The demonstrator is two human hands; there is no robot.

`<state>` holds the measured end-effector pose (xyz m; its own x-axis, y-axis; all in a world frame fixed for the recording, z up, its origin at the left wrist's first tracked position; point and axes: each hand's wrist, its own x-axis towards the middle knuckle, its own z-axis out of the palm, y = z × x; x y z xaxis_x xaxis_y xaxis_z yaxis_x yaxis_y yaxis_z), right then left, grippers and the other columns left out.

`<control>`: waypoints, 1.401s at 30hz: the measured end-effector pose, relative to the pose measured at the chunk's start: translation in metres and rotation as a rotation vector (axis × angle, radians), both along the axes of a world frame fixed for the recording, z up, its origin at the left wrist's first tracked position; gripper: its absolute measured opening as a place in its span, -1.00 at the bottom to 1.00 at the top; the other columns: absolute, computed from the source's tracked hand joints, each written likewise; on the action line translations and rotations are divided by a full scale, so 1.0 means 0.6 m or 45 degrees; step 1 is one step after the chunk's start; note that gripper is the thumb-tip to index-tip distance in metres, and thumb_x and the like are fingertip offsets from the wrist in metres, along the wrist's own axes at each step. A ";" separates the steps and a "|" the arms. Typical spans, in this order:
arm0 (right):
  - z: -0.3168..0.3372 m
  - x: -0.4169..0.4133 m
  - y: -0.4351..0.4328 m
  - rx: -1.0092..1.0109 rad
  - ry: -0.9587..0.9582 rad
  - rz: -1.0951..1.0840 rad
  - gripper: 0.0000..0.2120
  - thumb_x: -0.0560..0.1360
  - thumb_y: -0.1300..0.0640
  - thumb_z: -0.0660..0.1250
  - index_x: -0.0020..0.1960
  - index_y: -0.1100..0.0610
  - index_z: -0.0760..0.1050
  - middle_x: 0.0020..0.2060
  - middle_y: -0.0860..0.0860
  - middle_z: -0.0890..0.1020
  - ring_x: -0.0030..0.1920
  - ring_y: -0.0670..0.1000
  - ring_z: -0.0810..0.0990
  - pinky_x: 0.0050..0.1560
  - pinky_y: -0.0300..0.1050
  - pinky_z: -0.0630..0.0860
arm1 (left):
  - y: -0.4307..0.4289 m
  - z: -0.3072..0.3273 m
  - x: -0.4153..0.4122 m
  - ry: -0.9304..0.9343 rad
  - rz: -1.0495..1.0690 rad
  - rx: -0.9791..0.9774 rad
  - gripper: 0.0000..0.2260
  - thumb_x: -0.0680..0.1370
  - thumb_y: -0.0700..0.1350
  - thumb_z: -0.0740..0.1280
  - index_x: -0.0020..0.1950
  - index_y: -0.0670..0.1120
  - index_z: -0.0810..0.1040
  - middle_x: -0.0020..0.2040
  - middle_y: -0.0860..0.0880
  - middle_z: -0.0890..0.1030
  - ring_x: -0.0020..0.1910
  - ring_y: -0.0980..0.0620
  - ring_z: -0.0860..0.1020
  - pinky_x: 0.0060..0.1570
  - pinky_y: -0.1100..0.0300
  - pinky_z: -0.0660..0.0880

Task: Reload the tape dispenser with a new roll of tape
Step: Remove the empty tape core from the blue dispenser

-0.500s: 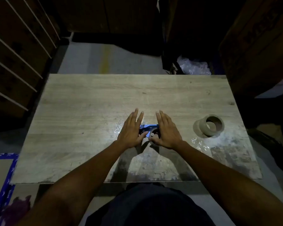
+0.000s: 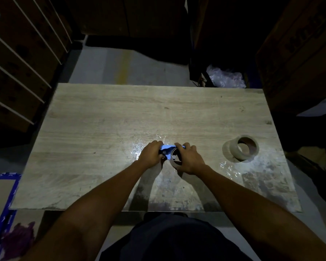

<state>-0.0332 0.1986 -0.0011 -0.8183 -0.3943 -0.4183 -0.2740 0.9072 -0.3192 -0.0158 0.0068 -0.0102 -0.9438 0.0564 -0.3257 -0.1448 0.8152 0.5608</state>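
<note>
A blue tape dispenser (image 2: 167, 148) lies on the wooden table (image 2: 102, 129), near its middle front. My left hand (image 2: 151, 156) is closed around the dispenser's left end. My right hand (image 2: 189, 160) grips a brown cardboard ring (image 2: 174, 157), a bare tape core, at the dispenser's right side. Most of the dispenser is hidden under both hands. A full roll of clear brownish tape (image 2: 242, 150) rests alone on the table to the right, well apart from my hands.
Crinkled clear film (image 2: 227, 166) lies on the table near the roll. Cardboard boxes (image 2: 299, 53) stand at the right, strapped boxes (image 2: 17, 63) at the left. A blue-edged board (image 2: 2, 187) lies on the floor at the lower left.
Both hands went from lying flat with straight fingers to curling shut: the left around the dispenser, the right around the cardboard core, which now shows more.
</note>
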 end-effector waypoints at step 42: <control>0.223 -0.013 -0.076 -2.212 -1.376 -1.012 -0.32 0.25 -0.23 0.42 0.22 0.18 0.57 0.11 0.13 0.58 -0.01 0.11 0.55 -0.04 -0.02 0.39 | 0.044 0.312 0.000 0.593 0.899 1.335 -0.59 0.49 -0.45 0.36 0.33 -0.23 0.55 0.21 -0.08 0.65 0.16 0.13 0.63 0.00 0.36 0.57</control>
<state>-0.0410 0.1533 0.1325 -0.7159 -0.5727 -0.3993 0.6977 -0.5654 -0.4399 -0.0158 0.0331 0.1772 -0.8845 -0.4608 -0.0725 0.0208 -0.1943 0.9807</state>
